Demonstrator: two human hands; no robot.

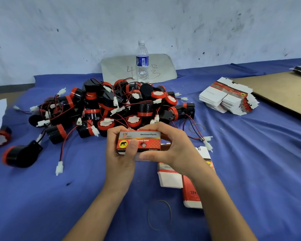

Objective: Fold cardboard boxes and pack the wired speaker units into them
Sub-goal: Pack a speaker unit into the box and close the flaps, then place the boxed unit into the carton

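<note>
The left hand (119,153) and the right hand (174,150) both grip a small red box (142,140) over the blue cloth (250,162). A big heap of black and red speakers (111,108) lies just behind it. A water bottle (142,61) stands by the smudged white wall (76,32).

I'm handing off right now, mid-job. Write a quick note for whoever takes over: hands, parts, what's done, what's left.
Hands: left hand and right hand both grip one red box; contents not visible.
Parts: speaker units piled just behind it, one loose unit to the left. Flat-box stack far right; loose flat boxes under the right wrist.
Done: no finished box in view.
Left: finish this box, then pack the pile.
</note>
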